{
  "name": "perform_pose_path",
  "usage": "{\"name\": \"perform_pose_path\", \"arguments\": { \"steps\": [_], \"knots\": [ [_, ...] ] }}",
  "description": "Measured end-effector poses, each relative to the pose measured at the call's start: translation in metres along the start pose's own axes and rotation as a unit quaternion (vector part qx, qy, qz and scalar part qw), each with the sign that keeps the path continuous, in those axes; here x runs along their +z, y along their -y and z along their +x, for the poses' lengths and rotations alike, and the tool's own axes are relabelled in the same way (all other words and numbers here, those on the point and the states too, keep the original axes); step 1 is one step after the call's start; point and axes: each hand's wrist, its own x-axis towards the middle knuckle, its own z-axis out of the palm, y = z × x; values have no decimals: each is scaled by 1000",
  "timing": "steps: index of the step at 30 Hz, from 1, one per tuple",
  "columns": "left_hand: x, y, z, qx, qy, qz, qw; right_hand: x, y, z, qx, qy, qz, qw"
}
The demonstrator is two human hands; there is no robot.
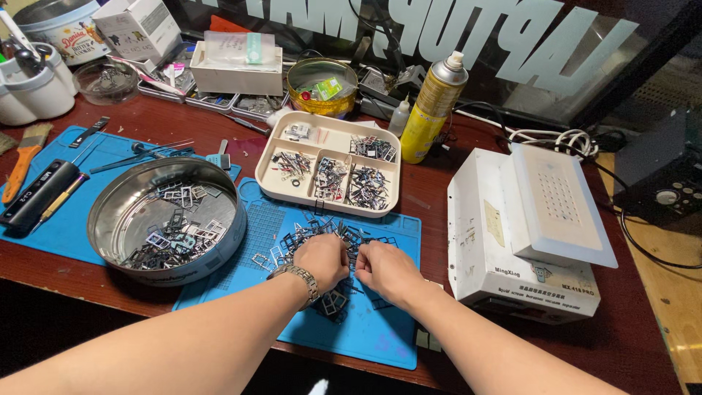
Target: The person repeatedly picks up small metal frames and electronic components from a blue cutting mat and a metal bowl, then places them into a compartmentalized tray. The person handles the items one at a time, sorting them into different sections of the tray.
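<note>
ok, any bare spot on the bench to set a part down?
Bare blue mat below the right hand; bare wood between the divided tray and white box. Crowded: the pile of small metal frames under both hands, and around the round tin.

Not much to report on the person themselves, honestly. Both forearms were bare all the way up to where the frame cut them off, so no sleeves, no gloves, nothing covering the hands. The left hand and the right hand had no rings that I could make out. The only thing worn was a silver metal link bracelet-style watch band sitting on the left wrist, chunky segmented links, a bit shiny under the lamp light. Couldn't see a watch face from that angle, just the band.
</note>
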Motion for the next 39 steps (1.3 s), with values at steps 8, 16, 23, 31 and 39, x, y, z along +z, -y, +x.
{"name": "perform_pose_path", "arguments": {
  "steps": [8, 16, 23, 31, 39],
  "knots": [
    [4, 20, 11, -63, -54, -160, 984, 1, 0, -7, 0, -15, 12, 1000],
    [6, 25, 11, -78, -14, -209, 975, -6, 8, -5, 12, 8, 37, 999],
    [-1, 13, -2, -40, -13, -151, 988, 2, 0, -3, 26, -13, 11, 1000],
    [-9, -2, -6, 62, -23, 11, 998, 1, -9, 1, 27, -28, 79, 996],
    [-12, -9, 0, 81, 25, 129, 988, 12, 0, 14, 50, -16, 18, 998]
  ]
}}
